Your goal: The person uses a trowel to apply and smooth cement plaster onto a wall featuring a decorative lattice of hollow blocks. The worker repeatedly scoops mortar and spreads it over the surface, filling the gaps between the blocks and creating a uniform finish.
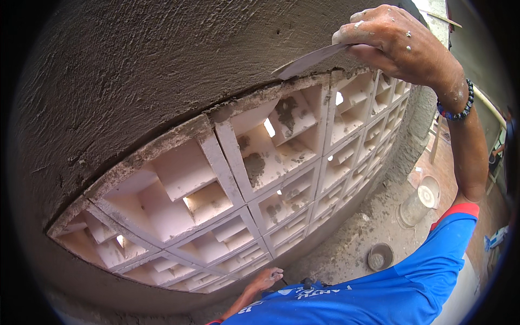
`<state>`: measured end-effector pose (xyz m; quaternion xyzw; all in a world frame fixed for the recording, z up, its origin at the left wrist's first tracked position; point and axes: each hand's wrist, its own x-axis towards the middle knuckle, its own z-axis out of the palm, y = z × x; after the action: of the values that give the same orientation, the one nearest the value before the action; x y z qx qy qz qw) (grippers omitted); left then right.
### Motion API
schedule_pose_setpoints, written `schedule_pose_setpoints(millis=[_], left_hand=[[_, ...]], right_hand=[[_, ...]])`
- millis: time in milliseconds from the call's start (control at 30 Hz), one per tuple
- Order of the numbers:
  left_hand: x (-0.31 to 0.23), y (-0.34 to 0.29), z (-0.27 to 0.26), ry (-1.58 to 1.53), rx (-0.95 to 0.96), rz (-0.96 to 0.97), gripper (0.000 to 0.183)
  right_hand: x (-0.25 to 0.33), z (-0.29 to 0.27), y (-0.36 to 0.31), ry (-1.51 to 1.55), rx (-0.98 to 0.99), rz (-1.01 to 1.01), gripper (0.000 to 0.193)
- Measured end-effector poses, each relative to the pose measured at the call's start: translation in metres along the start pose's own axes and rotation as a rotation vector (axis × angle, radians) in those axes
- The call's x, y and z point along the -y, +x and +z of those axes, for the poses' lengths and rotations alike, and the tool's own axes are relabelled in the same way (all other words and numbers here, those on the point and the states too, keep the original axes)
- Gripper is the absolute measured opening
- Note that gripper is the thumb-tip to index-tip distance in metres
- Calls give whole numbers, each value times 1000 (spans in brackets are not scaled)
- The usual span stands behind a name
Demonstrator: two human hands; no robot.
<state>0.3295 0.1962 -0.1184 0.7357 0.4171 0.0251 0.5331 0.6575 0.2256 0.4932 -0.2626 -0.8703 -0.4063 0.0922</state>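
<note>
My right hand (387,43) is raised at the upper right, its fingers closed round a trowel whose thin metal blade (311,60) points left. The blade lies close to the wet grey plaster (162,51), just above the top edge of a panel of pale ventilation blocks (241,162). Whether it touches the plaster is hard to tell. Dark mortar smears mark some of the blocks. Low in the view, my left hand (265,279) has curled fingers in front of the lower blocks. A small dark thing shows at its fingertips, too small to make out.
On the mortar-spattered floor (346,238) at the lower right stand a round bucket (380,257) and a pale, mortar-stained bucket (414,208). Rough mortar (411,138) edges the panel's right end. A wooden strip (435,141) stands farther right.
</note>
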Motion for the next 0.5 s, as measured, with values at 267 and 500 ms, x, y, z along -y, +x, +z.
schedule_pose_setpoints(millis=[267, 500], left_hand=[[-3, 3, -1, -71, 14, -2, 46], [-4, -2, 0, -53, -12, -8, 47]], right_hand=[[-4, 6, -36, -290, 26, 217, 23], [7, -14, -37, -92, 161, 442, 20]])
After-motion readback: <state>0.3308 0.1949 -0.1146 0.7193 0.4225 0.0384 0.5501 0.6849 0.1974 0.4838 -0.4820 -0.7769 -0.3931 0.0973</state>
